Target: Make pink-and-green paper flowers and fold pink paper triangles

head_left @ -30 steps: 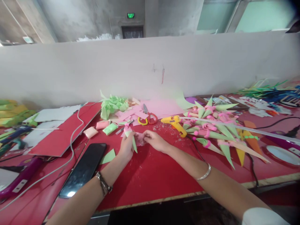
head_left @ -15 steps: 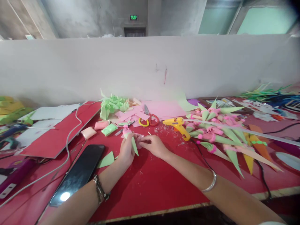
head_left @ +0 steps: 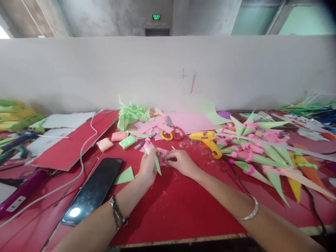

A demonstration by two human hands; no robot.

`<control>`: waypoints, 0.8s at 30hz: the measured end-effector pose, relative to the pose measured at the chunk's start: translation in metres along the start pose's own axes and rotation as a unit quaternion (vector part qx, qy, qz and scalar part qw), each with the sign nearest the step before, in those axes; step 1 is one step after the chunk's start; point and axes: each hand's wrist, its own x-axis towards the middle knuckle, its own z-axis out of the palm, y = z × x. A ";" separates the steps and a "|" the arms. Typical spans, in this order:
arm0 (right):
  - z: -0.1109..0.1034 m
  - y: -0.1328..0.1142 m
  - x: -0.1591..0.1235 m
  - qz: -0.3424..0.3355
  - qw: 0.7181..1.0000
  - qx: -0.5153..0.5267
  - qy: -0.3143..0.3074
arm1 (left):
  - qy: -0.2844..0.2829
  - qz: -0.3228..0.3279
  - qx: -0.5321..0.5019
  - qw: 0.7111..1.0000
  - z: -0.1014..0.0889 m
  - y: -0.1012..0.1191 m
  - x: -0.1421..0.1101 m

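My left hand [head_left: 147, 168] is closed around a green paper cone [head_left: 156, 161] with a pink top, its tip pointing down and to the right. Just to its right, my right hand [head_left: 181, 162] pinches a small pink paper piece [head_left: 163, 157] that lies on the red table [head_left: 170, 206]. The two hands are almost touching over that pink piece. A small green paper triangle [head_left: 125, 176] lies left of my left wrist.
A black phone [head_left: 92, 191] lies at front left beside a white cable [head_left: 78, 164]. Scissors [head_left: 171, 131], a yellow glue gun [head_left: 208, 141], pink paper scraps and crumpled green paper [head_left: 131, 115] sit behind the hands. Several finished cones [head_left: 259, 150] are piled at right. A pale partition stands behind.
The view has shifted a little, so everything sits slightly further right in frame. My right hand has drawn closer to the left one and pinches the pink piece; the left still holds the cone.
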 end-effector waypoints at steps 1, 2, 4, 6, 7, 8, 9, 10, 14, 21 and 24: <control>0.000 0.001 0.000 -0.004 1.000 -0.002 -0.009 | 0.000 -0.001 0.001 1.000 0.000 0.000 0.000; 0.000 0.002 0.000 -0.007 1.000 -0.001 -0.019 | -0.001 -0.004 0.002 1.000 0.000 0.000 -0.001; 0.000 0.003 0.001 -0.011 0.999 0.007 -0.037 | -0.002 -0.009 0.004 1.000 -0.001 0.000 -0.001; -0.001 0.003 0.002 -0.019 0.998 0.007 -0.054 | -0.004 -0.014 0.004 1.000 -0.002 0.000 0.000; -0.002 0.002 0.002 -0.021 0.998 -0.001 -0.061 | -0.005 -0.016 0.002 1.000 -0.003 0.000 0.000; -0.002 0.002 0.002 -0.021 0.998 -0.013 -0.065 | -0.006 -0.017 0.000 1.000 -0.003 0.001 0.000; -0.002 0.001 0.001 -0.018 0.997 -0.025 -0.066 | -0.007 -0.018 -0.003 1.000 -0.003 0.001 0.001; -0.002 0.001 0.001 -0.014 0.997 -0.036 -0.062 | -0.008 -0.019 -0.006 1.000 -0.003 0.001 0.001; 0.000 0.001 -0.001 0.001 0.998 -0.031 -0.051 | -0.007 -0.020 -0.014 1.000 -0.003 0.001 0.001; -0.008 -0.001 -0.005 0.042 0.999 -0.011 -0.017 | 0.006 -0.023 -0.029 0.999 -0.002 0.002 0.001; -0.014 0.002 -0.005 0.066 0.998 0.008 0.011 | 0.013 -0.027 -0.029 0.999 -0.002 0.003 0.002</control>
